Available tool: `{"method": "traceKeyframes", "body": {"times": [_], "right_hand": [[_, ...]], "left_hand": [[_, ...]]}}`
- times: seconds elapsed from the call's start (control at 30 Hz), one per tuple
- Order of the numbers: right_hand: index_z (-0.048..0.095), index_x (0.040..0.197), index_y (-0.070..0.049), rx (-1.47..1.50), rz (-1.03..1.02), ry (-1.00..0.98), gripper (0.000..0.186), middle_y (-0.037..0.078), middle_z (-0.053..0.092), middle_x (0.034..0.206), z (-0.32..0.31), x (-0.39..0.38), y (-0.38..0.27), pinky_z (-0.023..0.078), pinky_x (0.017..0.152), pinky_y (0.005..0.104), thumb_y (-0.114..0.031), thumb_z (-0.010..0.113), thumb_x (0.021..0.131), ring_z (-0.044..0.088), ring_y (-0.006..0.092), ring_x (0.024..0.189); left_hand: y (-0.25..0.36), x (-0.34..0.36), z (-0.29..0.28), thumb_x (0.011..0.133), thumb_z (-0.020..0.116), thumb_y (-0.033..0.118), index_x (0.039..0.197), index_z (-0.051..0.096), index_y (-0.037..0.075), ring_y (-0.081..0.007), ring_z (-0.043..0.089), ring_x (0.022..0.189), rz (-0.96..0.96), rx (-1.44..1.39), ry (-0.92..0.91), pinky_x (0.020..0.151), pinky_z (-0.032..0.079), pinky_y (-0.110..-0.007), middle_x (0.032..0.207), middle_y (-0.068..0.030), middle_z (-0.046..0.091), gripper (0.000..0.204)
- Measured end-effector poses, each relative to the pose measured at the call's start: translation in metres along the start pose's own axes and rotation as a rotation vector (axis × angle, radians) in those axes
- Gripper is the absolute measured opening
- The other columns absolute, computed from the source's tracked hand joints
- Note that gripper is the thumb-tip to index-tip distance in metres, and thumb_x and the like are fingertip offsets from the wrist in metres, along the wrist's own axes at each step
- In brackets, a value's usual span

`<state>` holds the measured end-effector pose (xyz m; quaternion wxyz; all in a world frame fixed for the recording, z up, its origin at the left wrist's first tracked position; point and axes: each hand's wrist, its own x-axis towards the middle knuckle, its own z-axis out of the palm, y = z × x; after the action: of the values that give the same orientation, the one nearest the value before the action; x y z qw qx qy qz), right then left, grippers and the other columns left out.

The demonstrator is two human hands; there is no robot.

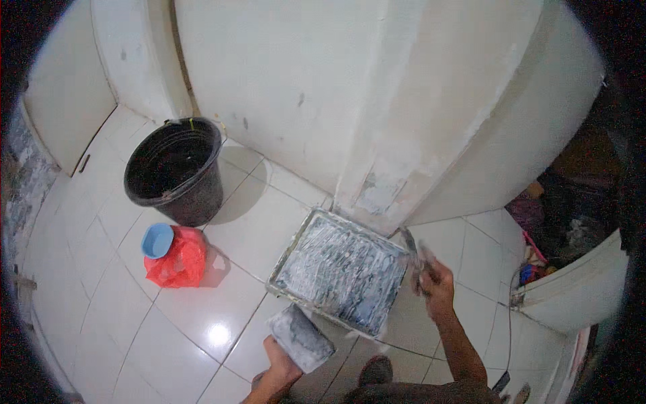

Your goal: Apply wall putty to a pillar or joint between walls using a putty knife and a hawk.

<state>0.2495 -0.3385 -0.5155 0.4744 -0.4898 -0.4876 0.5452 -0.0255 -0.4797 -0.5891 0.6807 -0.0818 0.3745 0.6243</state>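
In my left hand (281, 367) is a flat rectangular board (301, 338), grey and smeared with white paste, gripped from beneath at its near-left side. My right hand (436, 286) is closed around a putty knife (408, 241); motion blurs the fingers, and the blade points up and left. Between the hands lies a shallow square tray (286, 273), its inside coated with streaky white paste over a dark base. The knife blade is close to the tray's right corner; whether they touch, I cannot tell. The board is near the tray's front-left edge.
A black bucket (202, 195) stands at the back left. In front of it, a light blue plastic tub (157, 241) rests against a red plastic bag (178, 266). The tray's far edge is near a patched white wall corner (377, 195). Dark clutter (572, 222) fills the right side.
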Motion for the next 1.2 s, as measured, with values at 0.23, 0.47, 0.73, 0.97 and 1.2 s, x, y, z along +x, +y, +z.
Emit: {"method": "traceKeyframes", "body": {"times": [0.23,0.47,0.73,0.97,1.2], "right_hand": [[0.06,0.114,0.003,0.149,0.166,-0.232,0.035,0.008,0.064,0.086,0.052,-0.082,0.03,0.047,0.056,0.0253,-0.02,0.062,0.089,0.057,0.012,0.063],[0.065,0.107,0.003,-0.324,-0.302,-0.367,0.028,0.016,0.067,0.093,0.077,-0.086,0.026,0.051,0.062,0.0336,-0.017,0.058,0.089,0.062,0.0172,0.071],[0.064,0.11,0.002,-0.628,-0.176,-0.419,0.03,0.015,0.068,0.096,0.071,-0.088,0.038,0.051,0.08,0.0358,-0.011,0.056,0.084,0.066,0.0269,0.086],[0.06,0.102,0.002,0.239,0.481,0.135,0.026,0.01,0.063,0.077,0.066,-0.11,0.01,0.043,0.049,0.0265,-0.018,0.054,0.086,0.056,0.0158,0.057],[0.057,0.096,0.004,0.124,0.575,-0.435,0.032,0.012,0.062,0.073,0.058,-0.106,0.024,0.037,0.046,0.026,-0.028,0.05,0.093,0.051,0.0118,0.053]], "left_hand": [[0.02,-0.003,0.055,0.091,0.036,0.039,0.131,0.043,0.003,-0.0349,0.05,0.118,-0.072,0.014,-0.12,0.103,0.039,-0.053,0.126,-0.0165,0.052,0.054],[0.028,-0.016,0.057,0.091,0.037,0.039,0.13,0.044,0.002,-0.0343,0.051,0.115,-0.007,-0.047,-0.046,0.099,0.042,-0.051,0.127,-0.016,0.051,0.055],[0.027,-0.016,0.044,0.095,0.033,0.044,0.124,0.05,0.004,-0.0323,0.054,0.109,0.016,-0.1,0.052,0.097,0.043,-0.048,0.119,-0.0151,0.056,0.052],[0.036,-0.015,0.051,0.095,0.034,0.045,0.113,0.054,0.003,-0.0318,0.058,0.098,0.201,-0.117,0.085,0.088,0.048,-0.045,0.107,-0.0153,0.061,0.05],[0.034,-0.008,0.034,0.099,0.032,0.044,0.119,0.05,0.009,-0.0257,0.052,0.106,0.22,-0.136,-0.162,0.094,0.042,-0.041,0.114,-0.0089,0.056,0.045]]}}
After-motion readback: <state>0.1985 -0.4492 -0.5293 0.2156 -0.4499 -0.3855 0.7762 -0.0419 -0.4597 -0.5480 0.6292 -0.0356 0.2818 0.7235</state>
